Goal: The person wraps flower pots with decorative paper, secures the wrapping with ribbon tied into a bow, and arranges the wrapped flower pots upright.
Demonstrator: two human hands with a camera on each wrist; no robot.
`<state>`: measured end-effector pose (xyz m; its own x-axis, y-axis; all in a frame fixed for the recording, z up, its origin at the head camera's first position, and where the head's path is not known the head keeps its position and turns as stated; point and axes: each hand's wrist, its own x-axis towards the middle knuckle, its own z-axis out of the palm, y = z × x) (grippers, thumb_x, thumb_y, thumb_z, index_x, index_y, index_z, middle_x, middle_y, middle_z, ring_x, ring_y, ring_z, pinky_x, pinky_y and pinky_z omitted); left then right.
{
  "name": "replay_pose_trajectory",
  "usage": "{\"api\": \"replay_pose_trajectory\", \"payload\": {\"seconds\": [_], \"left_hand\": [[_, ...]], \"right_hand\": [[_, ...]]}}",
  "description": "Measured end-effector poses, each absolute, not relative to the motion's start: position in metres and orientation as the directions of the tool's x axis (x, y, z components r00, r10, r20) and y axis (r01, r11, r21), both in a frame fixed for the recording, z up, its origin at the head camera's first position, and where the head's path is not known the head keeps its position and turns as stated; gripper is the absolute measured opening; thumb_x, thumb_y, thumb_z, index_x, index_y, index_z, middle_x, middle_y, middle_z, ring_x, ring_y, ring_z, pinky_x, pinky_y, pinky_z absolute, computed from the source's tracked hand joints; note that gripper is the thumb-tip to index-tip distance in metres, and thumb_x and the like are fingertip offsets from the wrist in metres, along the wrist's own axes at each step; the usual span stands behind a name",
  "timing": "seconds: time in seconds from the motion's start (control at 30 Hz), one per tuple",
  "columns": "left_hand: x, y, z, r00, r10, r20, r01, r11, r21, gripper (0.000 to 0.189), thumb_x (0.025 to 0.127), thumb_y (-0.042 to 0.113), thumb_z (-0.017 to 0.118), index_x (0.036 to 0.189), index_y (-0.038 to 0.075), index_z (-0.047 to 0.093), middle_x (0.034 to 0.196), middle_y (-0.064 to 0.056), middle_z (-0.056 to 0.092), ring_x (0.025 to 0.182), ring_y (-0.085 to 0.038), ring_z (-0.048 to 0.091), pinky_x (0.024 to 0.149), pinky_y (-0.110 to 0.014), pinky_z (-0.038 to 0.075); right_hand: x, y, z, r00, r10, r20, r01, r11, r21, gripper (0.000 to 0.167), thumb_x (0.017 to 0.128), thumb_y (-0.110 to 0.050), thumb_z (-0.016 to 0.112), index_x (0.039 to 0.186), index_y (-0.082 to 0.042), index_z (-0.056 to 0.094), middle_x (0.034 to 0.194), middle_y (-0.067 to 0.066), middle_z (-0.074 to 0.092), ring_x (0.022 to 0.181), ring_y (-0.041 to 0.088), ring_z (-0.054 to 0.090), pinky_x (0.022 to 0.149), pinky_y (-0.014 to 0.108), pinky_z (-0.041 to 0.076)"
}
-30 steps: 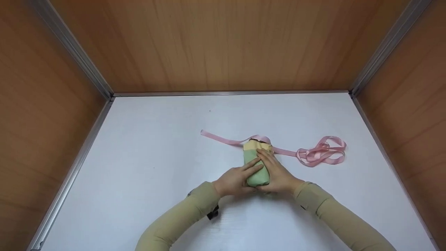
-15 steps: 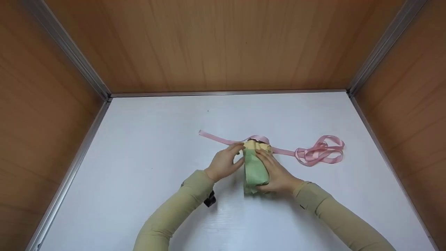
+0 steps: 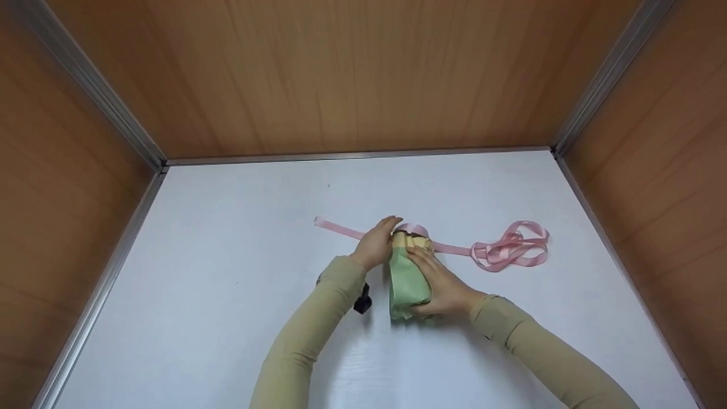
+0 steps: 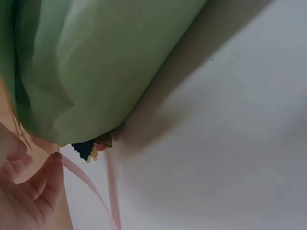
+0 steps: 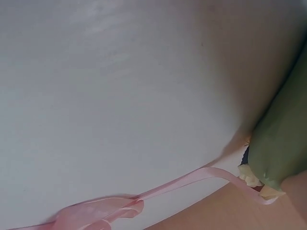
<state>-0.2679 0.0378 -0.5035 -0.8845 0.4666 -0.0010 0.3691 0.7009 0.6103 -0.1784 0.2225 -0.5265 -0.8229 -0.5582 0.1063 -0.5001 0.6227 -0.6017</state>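
A small bouquet [image 3: 408, 281] in green paper, with a pale yellow band at its far end, lies mid-table. A dark green leaf [image 4: 84, 149] and yellow bits poke from its end in the left wrist view. My right hand [image 3: 446, 284] grips its right side, fingers on top and thumb at the near end. Along the far left side lies my left hand [image 3: 376, 243], fingers reaching forward past the yellow band. In the left wrist view its fingertips [image 4: 55, 163] touch the edge where the ribbon comes out. A pink ribbon [image 3: 451, 249] runs behind the bouquet to both sides.
The ribbon's looped bunch [image 3: 511, 250] lies on the white table [image 3: 244, 318] to the right; its loose end [image 3: 335, 227] points left. Wooden panels [image 3: 352, 74] with metal edging close in the back and both sides. A small black device [image 3: 362, 300] hangs under the left wrist.
My left hand has left the bouquet's near top, moved out to the left, then forward to its far left edge. The right hand keeps its grip. The head view has shifted slightly.
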Motion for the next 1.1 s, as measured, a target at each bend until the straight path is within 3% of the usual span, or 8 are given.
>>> {"api": "replay_pose_trajectory", "payload": {"seconds": [0.17,0.37,0.57,0.73,0.87,1.1], "left_hand": [[-0.272,0.038,-0.511,-0.89,0.455,-0.038,0.332,0.701,0.631,0.038,0.098,0.005,0.046,0.136,0.004,0.049,0.128,-0.016,0.058,0.12,-0.028,0.054,0.101,-0.038,0.043],[-0.273,0.029,-0.515,-0.913,0.406,0.034,0.322,0.668,0.671,0.019,0.096,0.007,0.053,0.106,-0.002,0.067,0.103,-0.015,0.068,0.096,-0.026,0.064,0.084,-0.037,0.052],[-0.276,0.005,-0.503,-0.939,0.315,0.141,0.327,0.684,0.653,0.014,0.091,0.013,0.063,0.087,0.002,0.071,0.085,-0.01,0.068,0.078,-0.021,0.062,0.071,-0.034,0.052],[-0.274,-0.039,-0.482,-0.926,0.224,0.303,0.376,0.625,0.684,0.014,0.09,0.013,0.065,0.088,0.0,0.069,0.082,-0.012,0.067,0.075,-0.022,0.059,0.07,-0.034,0.05],[-0.267,-0.082,-0.47,-0.892,0.129,0.433,0.42,0.588,0.691,0.008,0.087,0.004,0.063,0.085,-0.003,0.066,0.081,-0.015,0.064,0.077,-0.026,0.059,0.072,-0.04,0.05],[-0.253,-0.15,-0.467,-0.887,-0.029,0.46,0.338,0.639,0.691,0.008,0.08,-0.003,0.06,0.073,-0.003,0.056,0.074,-0.013,0.055,0.072,-0.023,0.052,0.065,-0.03,0.042]], "right_hand": [[-0.178,0.221,-0.527,-0.809,-0.575,0.124,-0.527,0.615,-0.586,0.11,0.062,-0.039,0.085,0.148,-0.007,0.025,0.154,0.013,0.022,0.142,0.033,0.02,0.112,0.052,0.025],[-0.176,0.22,-0.528,-0.816,-0.565,0.119,-0.516,0.622,-0.589,0.109,0.062,-0.038,0.085,0.147,-0.007,0.025,0.154,0.012,0.022,0.142,0.034,0.02,0.112,0.053,0.025],[-0.18,0.218,-0.528,-0.825,-0.558,0.091,-0.494,0.634,-0.595,0.109,0.062,-0.039,0.085,0.148,-0.007,0.025,0.155,0.011,0.021,0.143,0.034,0.019,0.112,0.051,0.025],[-0.182,0.218,-0.526,-0.827,-0.556,0.079,-0.485,0.637,-0.599,0.11,0.062,-0.038,0.085,0.148,-0.007,0.024,0.155,0.011,0.02,0.143,0.033,0.018,0.112,0.052,0.025],[-0.182,0.219,-0.524,-0.834,-0.548,0.063,-0.471,0.648,-0.598,0.11,0.063,-0.039,0.084,0.149,-0.009,0.022,0.156,0.009,0.018,0.143,0.031,0.017,0.112,0.052,0.025],[-0.182,0.218,-0.525,-0.83,-0.552,0.08,-0.485,0.644,-0.591,0.11,0.063,-0.039,0.084,0.149,-0.01,0.022,0.156,0.009,0.019,0.144,0.032,0.017,0.112,0.051,0.024]]}}
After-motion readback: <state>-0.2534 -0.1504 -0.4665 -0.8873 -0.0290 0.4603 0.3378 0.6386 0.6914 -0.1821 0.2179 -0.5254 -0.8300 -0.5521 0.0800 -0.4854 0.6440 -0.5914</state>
